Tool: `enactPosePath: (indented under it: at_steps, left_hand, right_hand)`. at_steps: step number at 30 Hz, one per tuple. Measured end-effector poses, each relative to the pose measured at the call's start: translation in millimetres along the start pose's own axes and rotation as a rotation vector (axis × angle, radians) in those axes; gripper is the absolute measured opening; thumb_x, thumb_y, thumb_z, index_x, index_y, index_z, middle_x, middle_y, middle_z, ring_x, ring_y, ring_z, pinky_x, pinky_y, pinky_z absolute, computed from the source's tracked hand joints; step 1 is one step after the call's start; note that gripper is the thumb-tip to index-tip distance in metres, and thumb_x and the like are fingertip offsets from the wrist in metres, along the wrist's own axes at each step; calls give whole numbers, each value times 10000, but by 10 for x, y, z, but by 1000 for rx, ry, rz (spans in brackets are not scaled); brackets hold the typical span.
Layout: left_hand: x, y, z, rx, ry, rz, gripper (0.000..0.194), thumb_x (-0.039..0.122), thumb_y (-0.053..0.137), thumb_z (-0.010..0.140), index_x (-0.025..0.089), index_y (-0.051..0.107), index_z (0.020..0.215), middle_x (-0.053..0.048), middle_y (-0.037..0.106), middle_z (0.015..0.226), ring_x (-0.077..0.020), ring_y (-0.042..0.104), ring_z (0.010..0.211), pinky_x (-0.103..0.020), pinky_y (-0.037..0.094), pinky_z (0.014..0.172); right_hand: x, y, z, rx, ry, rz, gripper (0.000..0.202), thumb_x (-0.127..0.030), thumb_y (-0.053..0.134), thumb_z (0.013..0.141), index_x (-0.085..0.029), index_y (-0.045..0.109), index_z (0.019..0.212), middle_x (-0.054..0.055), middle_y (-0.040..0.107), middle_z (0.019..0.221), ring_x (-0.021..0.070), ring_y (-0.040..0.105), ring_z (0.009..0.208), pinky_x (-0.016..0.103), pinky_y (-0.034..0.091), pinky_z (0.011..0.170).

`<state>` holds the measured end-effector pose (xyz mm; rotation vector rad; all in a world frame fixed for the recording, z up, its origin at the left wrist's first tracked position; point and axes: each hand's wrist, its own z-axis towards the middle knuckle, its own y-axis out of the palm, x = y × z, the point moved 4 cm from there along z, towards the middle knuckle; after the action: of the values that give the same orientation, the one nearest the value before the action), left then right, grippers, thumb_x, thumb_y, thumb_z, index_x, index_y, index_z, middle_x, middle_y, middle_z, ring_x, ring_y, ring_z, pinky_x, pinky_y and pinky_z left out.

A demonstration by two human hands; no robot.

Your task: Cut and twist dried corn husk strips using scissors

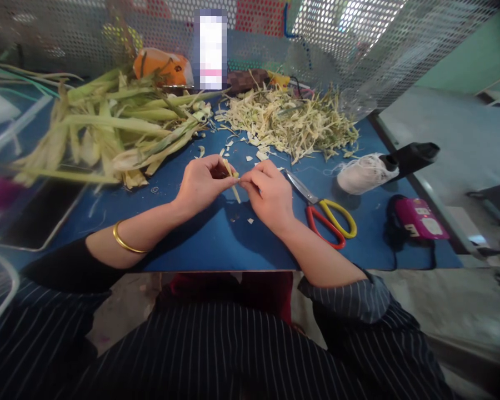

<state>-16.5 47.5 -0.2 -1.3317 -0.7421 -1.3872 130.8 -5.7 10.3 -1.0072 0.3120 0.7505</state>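
Observation:
My left hand pinches a thin pale yellow-green strip of corn husk between thumb and fingers, above the middle of the blue table. Close against it, my right hand has its fingertips pressed together at the same small piece; what exactly lies between them is too small to see. Scissors with one red and one yellow handle lie just right of my right hand, blades pointing away. Behind the hands is a heap of short shredded husk pieces. Long green corn husks are piled to the left.
A white thread spool with a black core lies on the right, near a magenta box. A dark phone-like slab is at the left. An orange package stands by the perforated metal screen. Husk scraps dot the blue table.

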Motion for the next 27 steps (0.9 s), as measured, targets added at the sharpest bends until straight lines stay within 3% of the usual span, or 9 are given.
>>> enactPosePath:
  at_steps: [4, 9, 13, 20, 24, 27]
  left_hand:
    - [103, 37, -9, -250, -115, -54, 223, 264, 804, 601, 128, 669, 715, -28, 658, 653, -126, 588, 608, -259, 473, 596]
    - [153, 50, -42, -390, -234, -223, 234, 248, 801, 612, 144, 673, 778, -26, 672, 689, -133, 623, 638, -266, 504, 628]
    - [101, 60, -46, -326, -249, -312, 264, 238, 795, 619, 149, 664, 831, -16, 666, 723, -122, 619, 656, -249, 498, 636]
    - [-18, 83, -53, -61, -195, -392, 259, 242, 807, 607, 147, 673, 808, -23, 674, 781, -115, 610, 695, -254, 493, 697]
    - [-38, 68, -53, 46, -123, -369, 212, 245, 788, 635, 147, 666, 779, -20, 663, 770, -110, 604, 700, -257, 495, 712]
    - [-25, 63, -49, 55, -81, -299, 189, 242, 765, 656, 140, 665, 778, -29, 663, 766, -118, 607, 693, -262, 501, 689]
  right_hand:
    - [81, -105, 90, -97, 28, 153, 93, -207, 623, 812, -197, 664, 729, 15, 555, 789, 148, 518, 765, 313, 394, 710]
    - [240, -45, 110, -252, 358, 621, 99, -270, 696, 730, -179, 669, 700, -11, 597, 678, 111, 492, 634, 283, 388, 638]
    - [311, 81, 39, -216, 537, 808, 94, -263, 717, 671, -178, 680, 690, -20, 614, 657, 92, 475, 593, 259, 374, 603]
    - [286, 167, -52, -6, 650, 870, 144, -310, 727, 692, -178, 702, 744, -17, 616, 639, 85, 471, 561, 253, 378, 574]
    - [212, 107, -45, 50, 551, 633, 159, -334, 698, 741, -179, 707, 777, 0, 639, 686, 109, 516, 613, 277, 414, 622]
    - [107, 25, -15, 61, 311, 311, 116, -278, 658, 787, -181, 684, 729, 4, 595, 703, 118, 504, 636, 286, 403, 628]
